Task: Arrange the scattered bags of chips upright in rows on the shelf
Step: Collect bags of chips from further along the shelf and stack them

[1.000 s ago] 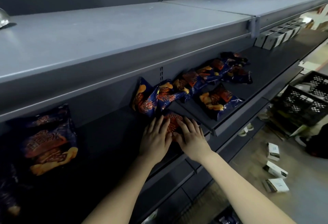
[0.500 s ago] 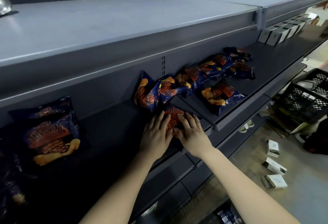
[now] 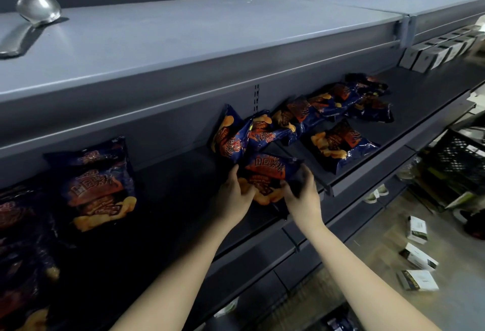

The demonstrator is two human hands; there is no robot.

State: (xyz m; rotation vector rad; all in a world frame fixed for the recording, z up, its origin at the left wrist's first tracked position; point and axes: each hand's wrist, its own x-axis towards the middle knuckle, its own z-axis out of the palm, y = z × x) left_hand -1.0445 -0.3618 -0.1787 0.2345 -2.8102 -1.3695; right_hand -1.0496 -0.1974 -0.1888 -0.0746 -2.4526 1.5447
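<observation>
While a flat bag (image 3: 341, 144) lies at two o'clock, left hand (image 3: 235, 194) and right hand (image 3: 301, 196) grasp one chip bag (image 3: 267, 173) by its sides.

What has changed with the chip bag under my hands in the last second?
Both hands went from lying flat on the chip bag to gripping it: the left hand holds its left edge, the right hand its right edge. The bag has tipped up off the shelf, its front now facing the camera. The other bags along the shelf lie as before.
</observation>
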